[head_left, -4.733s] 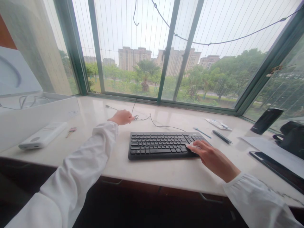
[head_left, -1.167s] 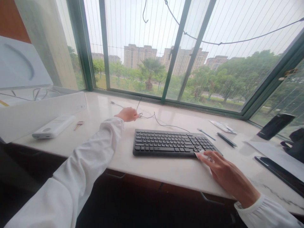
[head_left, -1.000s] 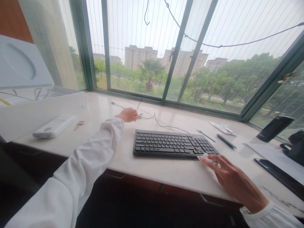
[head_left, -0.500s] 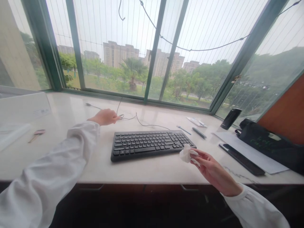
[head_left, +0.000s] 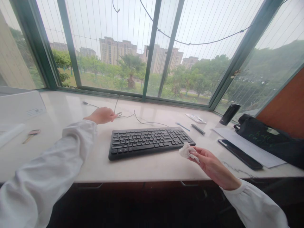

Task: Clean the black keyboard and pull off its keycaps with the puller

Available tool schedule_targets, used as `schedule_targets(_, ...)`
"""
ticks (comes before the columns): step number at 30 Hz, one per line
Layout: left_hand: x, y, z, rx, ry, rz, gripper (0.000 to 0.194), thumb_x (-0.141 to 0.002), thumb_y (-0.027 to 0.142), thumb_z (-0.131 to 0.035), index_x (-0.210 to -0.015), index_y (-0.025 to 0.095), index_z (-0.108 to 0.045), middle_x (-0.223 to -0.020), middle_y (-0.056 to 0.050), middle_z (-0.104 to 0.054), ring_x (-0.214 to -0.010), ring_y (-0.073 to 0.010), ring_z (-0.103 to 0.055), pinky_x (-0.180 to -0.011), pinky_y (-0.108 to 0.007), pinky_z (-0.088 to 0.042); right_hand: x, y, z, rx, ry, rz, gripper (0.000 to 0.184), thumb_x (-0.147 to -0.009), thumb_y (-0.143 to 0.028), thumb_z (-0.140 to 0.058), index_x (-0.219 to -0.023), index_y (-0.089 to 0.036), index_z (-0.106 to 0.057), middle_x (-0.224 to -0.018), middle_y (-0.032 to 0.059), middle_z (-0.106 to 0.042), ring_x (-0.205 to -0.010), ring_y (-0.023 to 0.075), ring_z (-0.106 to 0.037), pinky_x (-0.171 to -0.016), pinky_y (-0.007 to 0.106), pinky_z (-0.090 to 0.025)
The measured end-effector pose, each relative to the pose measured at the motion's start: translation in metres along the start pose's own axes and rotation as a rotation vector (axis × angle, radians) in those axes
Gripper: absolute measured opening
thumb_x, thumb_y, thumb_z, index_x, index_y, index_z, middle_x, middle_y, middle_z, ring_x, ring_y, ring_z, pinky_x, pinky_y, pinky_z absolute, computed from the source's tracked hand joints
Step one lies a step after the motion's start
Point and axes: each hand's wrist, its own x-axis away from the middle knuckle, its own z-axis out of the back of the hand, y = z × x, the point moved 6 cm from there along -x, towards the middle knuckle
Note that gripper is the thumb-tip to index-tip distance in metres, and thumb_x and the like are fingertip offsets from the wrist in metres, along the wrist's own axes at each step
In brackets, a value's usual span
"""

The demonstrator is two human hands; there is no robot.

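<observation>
My right hand (head_left: 210, 163) is raised just off the white marble sill (head_left: 152, 169), near the front right corner of a black keyboard (head_left: 149, 142). A crumpled white tissue (head_left: 187, 151) is pinched in its fingers. Farther left, my left hand (head_left: 101, 115) lies at the back of the sill, past the keyboard. Its closed fingertips are on a thin black cable (head_left: 125, 115), which loops loosely across the marble. White sleeves cover both arms.
A white box (head_left: 21, 106) and a pink-handled key (head_left: 31, 133) lie left. Right of the keyboard are a blue pen (head_left: 182, 126), a black pen (head_left: 198, 129), a black bottle (head_left: 229, 114), a phone (head_left: 239, 154) on white paper (head_left: 247, 144), and a black bag (head_left: 268, 136). Large windows run behind.
My right hand has come off the keyboard's front right area and lifted, with the tissue still in its fingers. The view has turned right. My left hand stays at the cable.
</observation>
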Motion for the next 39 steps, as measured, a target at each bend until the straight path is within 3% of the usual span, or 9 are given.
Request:
schedule_targets(5, -0.001, 0.000, -0.001, 0.003, -0.001, -0.008, 0.048, -0.088, 0.051, -0.041, -0.064, 0.023, -0.072, -0.069, -0.006, -0.066, -0.061, -0.0197, -0.057, -0.064, -0.030, -0.035, -0.003, 0.000, 0.007, 0.173, 0.009, 0.038, 0.045, -0.080, -0.054, -0.071, -0.105, -0.018, -0.064, -0.109, 0.0100, -0.070, -0.102, 0.0250, -0.064, -0.093, 0.039, -0.049)
schedule_targets(10, -0.001, -0.001, -0.001, -0.001, 0.005, -0.014, 0.050, -0.088, 0.052, -0.040, -0.064, 0.023, -0.072, -0.069, -0.007, -0.067, -0.062, -0.0202, -0.057, -0.063, -0.031, -0.035, -0.004, -0.003, 0.017, 0.672, 0.098, 0.171, 0.037, -0.082, -0.055, -0.067, -0.095, -0.020, -0.063, -0.091, 0.0063, -0.071, -0.084, 0.0234, -0.065, -0.078, 0.036, -0.051)
schedule_targets(16, -0.003, -0.003, -0.003, -0.005, 0.010, -0.021, 0.050, -0.088, 0.054, -0.040, -0.066, 0.024, -0.073, -0.071, -0.007, -0.067, -0.065, -0.0217, -0.059, -0.067, -0.031, -0.038, 0.005, -0.021, -0.002, 1.174, 0.101, 0.505, 0.011, -0.091, -0.028, -0.053, -0.085, -0.022, -0.061, -0.092, 0.0051, -0.067, -0.074, 0.0187, -0.062, -0.072, 0.033, -0.052)
schedule_targets(20, -0.004, -0.003, -0.004, -0.015, 0.003, -0.020, 0.051, -0.089, 0.053, -0.039, -0.066, 0.023, -0.074, -0.071, -0.008, -0.068, -0.065, -0.0214, -0.060, -0.067, -0.031, -0.038, 0.009, -0.026, -0.021, 1.347, -0.043, 0.631, 0.020, -0.090, -0.011, -0.046, -0.092, -0.022, -0.063, -0.103, 0.0058, -0.067, -0.082, 0.0185, -0.066, -0.077, 0.033, -0.055)
schedule_targets(23, -0.003, -0.001, -0.004, -0.019, -0.002, -0.022, 0.052, -0.089, 0.053, -0.038, -0.066, 0.023, -0.074, -0.072, -0.008, -0.068, -0.064, -0.0215, -0.060, -0.067, -0.031, -0.039, 0.009, -0.029, -0.030, 1.433, -0.179, 0.659, 0.019, -0.091, -0.014, -0.050, -0.098, -0.022, -0.066, -0.110, 0.0068, -0.067, -0.087, 0.0202, -0.068, -0.080, 0.035, -0.057)
schedule_targets(26, -0.002, 0.000, -0.002, -0.020, -0.003, -0.020, 0.052, -0.089, 0.054, -0.038, -0.067, 0.023, -0.075, -0.073, -0.008, -0.068, -0.064, -0.0216, -0.059, -0.066, -0.032, -0.039, 0.003, -0.030, -0.032, 1.478, -0.210, 0.609, 0.011, -0.091, -0.018, -0.055, -0.096, -0.021, -0.064, -0.106, 0.0074, -0.067, -0.083, 0.0206, -0.069, -0.075, 0.035, -0.057)
schedule_targets(30, 0.000, 0.002, 0.001, -0.020, -0.003, -0.010, 0.052, -0.088, 0.054, -0.038, -0.067, 0.023, -0.074, -0.073, -0.008, -0.068, -0.062, -0.0211, -0.058, -0.064, -0.031, -0.037, -0.007, -0.027, -0.029, 1.487, -0.120, 0.566, 0.006, -0.092, -0.018, -0.053, -0.091, -0.020, -0.058, -0.082, 0.0044, -0.066, -0.068, 0.0197, -0.067, -0.062, 0.033, -0.053)
schedule_targets(33, 0.003, 0.004, 0.003, -0.021, -0.004, -0.008, 0.050, -0.089, 0.052, -0.038, -0.067, 0.023, -0.074, -0.073, -0.008, -0.069, -0.063, -0.0213, -0.059, -0.064, -0.031, -0.038, -0.009, -0.026, -0.027, 1.412, -0.060, 0.604, 0.014, -0.092, -0.019, -0.052, -0.103, -0.019, -0.060, -0.091, 0.0060, -0.069, -0.076, 0.0213, -0.069, -0.067, 0.033, -0.055)
schedule_targets(39, 0.005, 0.008, 0.006, -0.014, -0.002, -0.011, 0.049, -0.089, 0.050, -0.040, -0.064, 0.023, -0.073, -0.071, -0.008, -0.067, -0.063, -0.0217, -0.059, -0.067, -0.032, -0.038, -0.009, -0.034, -0.037, 1.370, 0.013, 0.681, 0.020, -0.095, -0.020, -0.047, -0.105, -0.021, -0.065, -0.100, 0.0081, -0.070, -0.084, 0.0221, -0.069, -0.079, 0.037, -0.056)
